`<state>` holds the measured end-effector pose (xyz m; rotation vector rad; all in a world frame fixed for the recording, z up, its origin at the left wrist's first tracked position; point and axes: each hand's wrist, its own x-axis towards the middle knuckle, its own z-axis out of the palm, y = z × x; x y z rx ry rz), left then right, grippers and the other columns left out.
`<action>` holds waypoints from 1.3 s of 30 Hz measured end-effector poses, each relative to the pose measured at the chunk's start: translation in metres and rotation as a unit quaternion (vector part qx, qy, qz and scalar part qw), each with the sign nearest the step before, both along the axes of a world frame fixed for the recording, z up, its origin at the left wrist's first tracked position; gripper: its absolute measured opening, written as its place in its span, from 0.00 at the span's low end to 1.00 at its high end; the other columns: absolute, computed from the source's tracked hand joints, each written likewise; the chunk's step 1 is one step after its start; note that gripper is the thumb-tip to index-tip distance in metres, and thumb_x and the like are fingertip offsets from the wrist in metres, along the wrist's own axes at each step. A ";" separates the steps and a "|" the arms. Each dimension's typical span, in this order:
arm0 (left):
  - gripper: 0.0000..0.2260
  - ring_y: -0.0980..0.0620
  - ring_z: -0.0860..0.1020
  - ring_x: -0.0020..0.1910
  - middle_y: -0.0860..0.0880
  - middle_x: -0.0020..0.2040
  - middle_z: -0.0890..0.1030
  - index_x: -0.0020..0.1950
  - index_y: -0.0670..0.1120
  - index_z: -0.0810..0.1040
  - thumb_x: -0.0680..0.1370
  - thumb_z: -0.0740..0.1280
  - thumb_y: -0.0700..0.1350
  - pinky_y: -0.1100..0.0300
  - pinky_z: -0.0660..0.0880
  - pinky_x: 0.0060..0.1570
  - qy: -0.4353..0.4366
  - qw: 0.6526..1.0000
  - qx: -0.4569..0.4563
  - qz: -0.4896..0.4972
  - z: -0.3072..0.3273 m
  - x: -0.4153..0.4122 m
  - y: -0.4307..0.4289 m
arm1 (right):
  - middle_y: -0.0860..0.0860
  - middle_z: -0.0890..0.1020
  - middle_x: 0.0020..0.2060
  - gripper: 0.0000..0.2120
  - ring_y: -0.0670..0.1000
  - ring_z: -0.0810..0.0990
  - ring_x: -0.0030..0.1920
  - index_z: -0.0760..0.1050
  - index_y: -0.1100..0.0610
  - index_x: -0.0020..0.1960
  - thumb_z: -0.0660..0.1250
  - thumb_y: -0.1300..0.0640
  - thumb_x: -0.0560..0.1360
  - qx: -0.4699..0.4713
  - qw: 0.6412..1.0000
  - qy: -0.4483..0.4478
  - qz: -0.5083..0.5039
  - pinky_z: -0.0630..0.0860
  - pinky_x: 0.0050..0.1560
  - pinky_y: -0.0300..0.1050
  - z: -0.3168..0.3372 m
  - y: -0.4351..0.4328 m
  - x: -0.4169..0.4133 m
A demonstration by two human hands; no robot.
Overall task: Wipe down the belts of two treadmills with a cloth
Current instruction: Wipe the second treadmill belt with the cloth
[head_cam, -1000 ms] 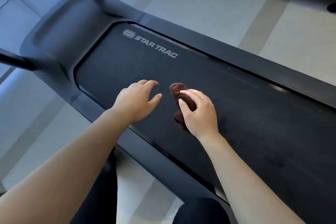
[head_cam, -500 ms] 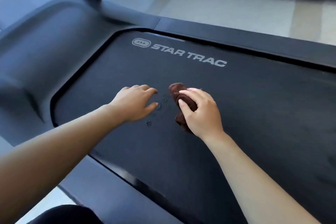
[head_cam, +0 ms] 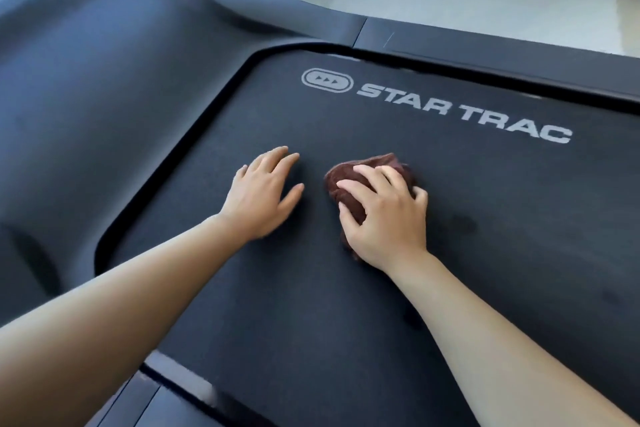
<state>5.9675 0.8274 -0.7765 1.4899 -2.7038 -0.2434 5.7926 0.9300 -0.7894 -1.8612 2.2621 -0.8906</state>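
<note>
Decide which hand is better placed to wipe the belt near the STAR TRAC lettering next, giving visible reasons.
Right. The right hand grips the brown cloth on the belt, close to the lettering. The left hand rests flat on the belt, holding nothing.

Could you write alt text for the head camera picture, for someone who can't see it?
A person's right hand holds a crumpled brown cloth down on a black treadmill belt, while the left hand lies open beside it. White lettering on the belt reads STAR TRAC.
</note>
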 end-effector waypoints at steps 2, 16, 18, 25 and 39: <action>0.25 0.49 0.54 0.75 0.50 0.76 0.58 0.75 0.50 0.59 0.79 0.55 0.55 0.43 0.52 0.71 0.000 1.000 0.002 0.004 -0.016 -0.003 0.001 | 0.44 0.76 0.62 0.14 0.52 0.69 0.65 0.78 0.43 0.54 0.63 0.46 0.70 0.006 1.000 0.016 -0.021 0.64 0.57 0.61 -0.003 -0.014 -0.001; 0.25 0.48 0.53 0.75 0.49 0.77 0.54 0.76 0.50 0.54 0.80 0.52 0.54 0.49 0.56 0.71 -0.063 0.997 -0.002 0.050 -0.013 -0.001 0.030 | 0.51 0.73 0.67 0.20 0.57 0.67 0.69 0.75 0.47 0.63 0.61 0.45 0.72 0.070 0.997 0.028 0.002 0.68 0.57 0.62 -0.007 0.020 0.008; 0.26 0.49 0.52 0.76 0.50 0.77 0.52 0.77 0.50 0.52 0.80 0.52 0.55 0.51 0.56 0.71 -0.080 0.996 0.020 0.029 -0.007 0.008 0.039 | 0.49 0.68 0.70 0.21 0.56 0.62 0.71 0.72 0.46 0.66 0.61 0.45 0.74 0.106 0.994 0.017 0.012 0.64 0.60 0.63 -0.004 0.006 0.004; 0.24 0.48 0.62 0.72 0.50 0.74 0.62 0.74 0.49 0.60 0.79 0.56 0.54 0.52 0.63 0.66 -0.100 0.994 -0.014 -0.041 0.026 0.033 -0.007 | 0.48 0.72 0.67 0.16 0.53 0.65 0.68 0.75 0.48 0.62 0.60 0.48 0.76 0.047 0.998 -0.023 -0.021 0.64 0.60 0.62 0.002 -0.046 0.018; 0.30 0.50 0.53 0.76 0.50 0.77 0.55 0.77 0.50 0.53 0.77 0.54 0.58 0.45 0.47 0.72 -0.187 0.971 -0.121 -0.081 0.017 0.107 -0.177 | 0.46 0.73 0.64 0.15 0.51 0.66 0.65 0.77 0.48 0.58 0.61 0.47 0.74 -0.003 1.000 -0.006 -0.016 0.64 0.58 0.57 -0.009 -0.214 0.094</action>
